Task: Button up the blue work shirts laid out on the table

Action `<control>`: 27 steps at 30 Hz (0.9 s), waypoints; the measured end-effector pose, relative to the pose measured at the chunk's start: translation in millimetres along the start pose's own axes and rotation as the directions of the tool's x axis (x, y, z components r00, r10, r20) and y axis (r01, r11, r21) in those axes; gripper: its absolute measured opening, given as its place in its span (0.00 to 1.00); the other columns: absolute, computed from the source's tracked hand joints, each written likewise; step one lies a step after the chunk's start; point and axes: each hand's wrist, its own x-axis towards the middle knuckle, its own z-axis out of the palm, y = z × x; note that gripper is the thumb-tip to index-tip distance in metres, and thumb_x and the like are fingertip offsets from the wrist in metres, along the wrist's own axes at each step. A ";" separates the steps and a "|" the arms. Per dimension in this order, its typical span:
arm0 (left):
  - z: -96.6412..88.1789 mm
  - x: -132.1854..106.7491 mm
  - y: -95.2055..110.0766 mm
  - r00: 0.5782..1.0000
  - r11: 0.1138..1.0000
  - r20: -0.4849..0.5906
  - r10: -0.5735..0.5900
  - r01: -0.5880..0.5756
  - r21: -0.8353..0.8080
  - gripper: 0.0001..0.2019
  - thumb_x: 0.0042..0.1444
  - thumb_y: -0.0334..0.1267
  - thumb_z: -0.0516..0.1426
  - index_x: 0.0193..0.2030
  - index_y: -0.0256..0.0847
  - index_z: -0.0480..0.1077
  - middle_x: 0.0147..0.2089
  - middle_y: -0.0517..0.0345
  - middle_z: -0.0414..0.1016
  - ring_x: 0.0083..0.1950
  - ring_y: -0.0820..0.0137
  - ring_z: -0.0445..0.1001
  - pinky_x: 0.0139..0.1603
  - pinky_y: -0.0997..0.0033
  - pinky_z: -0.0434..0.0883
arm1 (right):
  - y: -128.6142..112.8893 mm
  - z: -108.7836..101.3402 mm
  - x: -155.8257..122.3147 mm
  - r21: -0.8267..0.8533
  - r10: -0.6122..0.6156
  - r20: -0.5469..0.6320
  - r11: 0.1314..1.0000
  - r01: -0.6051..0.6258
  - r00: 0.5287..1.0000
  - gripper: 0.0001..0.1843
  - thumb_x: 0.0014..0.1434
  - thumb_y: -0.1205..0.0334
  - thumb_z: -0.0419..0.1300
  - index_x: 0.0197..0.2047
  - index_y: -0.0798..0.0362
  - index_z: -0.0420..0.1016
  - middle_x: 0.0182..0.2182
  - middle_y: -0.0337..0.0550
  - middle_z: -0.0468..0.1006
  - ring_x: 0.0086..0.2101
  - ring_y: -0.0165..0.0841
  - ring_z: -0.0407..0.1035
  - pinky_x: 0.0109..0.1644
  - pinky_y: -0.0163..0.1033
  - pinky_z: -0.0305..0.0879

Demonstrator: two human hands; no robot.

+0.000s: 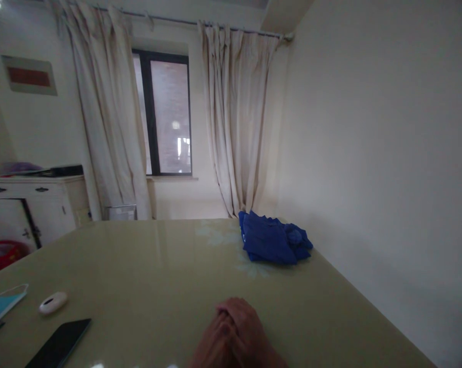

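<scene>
Pictured at the far right corner of the glossy table (138,286): a deep-blue cloth (267,240), loosely folded, rumpled on top. Near the front edge, a tight clasp of left hand (215,340) and right hand (248,319), any contents impossible to tell. Toward the left edge: a black smartphone (60,345), white oval object (53,303), light-blue face mask (4,302).

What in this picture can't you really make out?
All in the head view:
Palms of the left hand and right hand: hidden by the clasp.
Blue cloth: its own folds hide its full shape.
Dark phone: near end cut off by the bottom edge.
Face mask: cut off by the left edge.
</scene>
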 end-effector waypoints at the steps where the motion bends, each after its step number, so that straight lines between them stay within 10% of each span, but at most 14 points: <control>1: -2.0 -1.7 -0.9 0.999 0.999 0.021 0.044 -0.044 0.013 0.18 0.54 0.34 0.60 0.53 0.46 0.75 0.53 0.46 0.79 0.55 0.54 0.76 0.61 0.56 0.71 | 5.3 -0.9 1.2 0.034 0.077 -0.046 0.997 -0.076 0.996 0.29 0.71 0.38 0.43 0.53 0.49 0.75 0.46 0.50 0.81 0.47 0.40 0.74 0.54 0.44 0.68; 5: -18.6 -2.6 -0.2 0.997 0.996 -0.010 0.076 -0.075 0.055 0.13 0.58 0.31 0.53 0.48 0.43 0.72 0.45 0.48 0.79 0.47 0.60 0.76 0.52 0.59 0.73 | 44.9 -9.3 21.4 0.087 0.325 -0.283 0.946 -0.313 0.902 0.21 0.71 0.46 0.48 0.54 0.50 0.72 0.50 0.49 0.79 0.50 0.40 0.73 0.56 0.47 0.68; 8: -27.4 1.1 4.5 0.999 0.997 -0.033 0.010 -0.008 0.076 0.07 0.60 0.31 0.51 0.40 0.43 0.70 0.38 0.52 0.78 0.42 0.63 0.76 0.46 0.63 0.71 | 79.4 -33.4 52.9 -0.168 0.260 -0.437 0.917 -0.362 0.861 0.20 0.66 0.52 0.55 0.56 0.52 0.71 0.51 0.52 0.77 0.52 0.45 0.70 0.59 0.52 0.65; 13: -25.7 3.7 7.0 0.998 0.994 0.002 -0.055 0.055 0.095 0.08 0.62 0.32 0.50 0.38 0.43 0.69 0.37 0.53 0.78 0.41 0.64 0.76 0.47 0.62 0.69 | 111.2 -79.2 100.3 -0.518 0.403 -0.413 0.633 -0.575 0.816 0.30 0.58 0.58 0.63 0.64 0.51 0.68 0.60 0.55 0.71 0.57 0.49 0.65 0.59 0.49 0.62; 27: -21.6 5.1 2.6 0.965 0.962 -0.088 -0.246 0.232 -0.142 0.11 0.65 0.42 0.50 0.38 0.44 0.73 0.38 0.52 0.80 0.42 0.62 0.77 0.47 0.63 0.69 | 109.9 -85.6 109.2 -0.566 0.501 -0.368 0.548 -0.616 0.783 0.16 0.67 0.61 0.53 0.50 0.53 0.81 0.48 0.57 0.82 0.49 0.45 0.73 0.50 0.45 0.61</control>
